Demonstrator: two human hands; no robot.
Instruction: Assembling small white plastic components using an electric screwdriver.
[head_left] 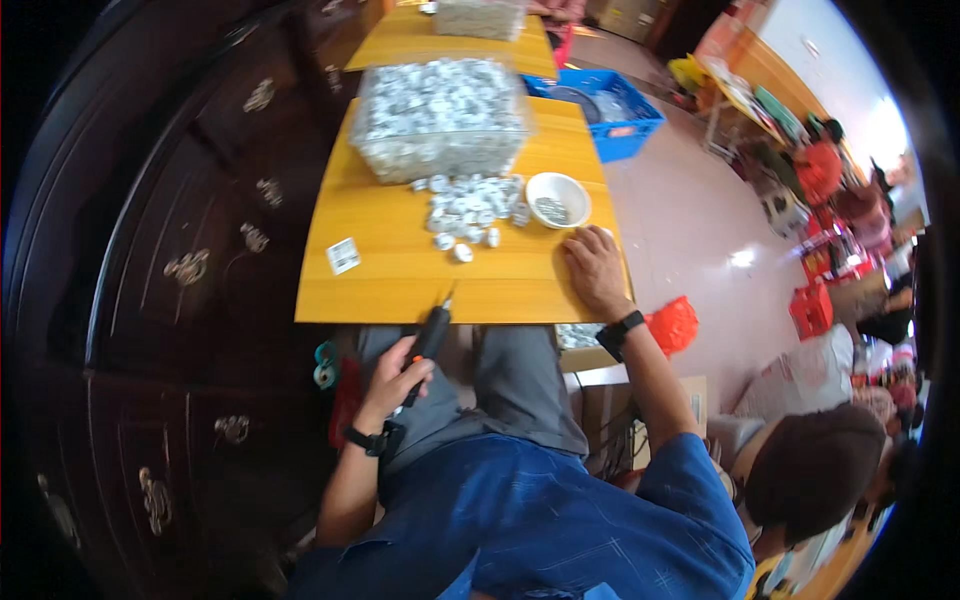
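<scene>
My left hand [397, 375] grips a black electric screwdriver [430, 335], held over my lap with its tip pointing up at the near edge of the yellow wooden table [400, 285]. My right hand [597, 270] lies flat, palm down, on the table's near right corner and holds nothing. Each wrist carries a black band. Beyond my right hand stands a white bowl [558, 198] with small dark parts in it. Next to the bowl lies a loose pile of small white and silver caps [470, 212].
A big clear bag of the same caps [440, 115] fills the table's far end, and a small printed card [343, 255] lies near the left. A dark carved cabinet [190, 250] walls the left. A blue crate [612, 112], orange basket [675, 325] and a person's head [815, 470] are at right.
</scene>
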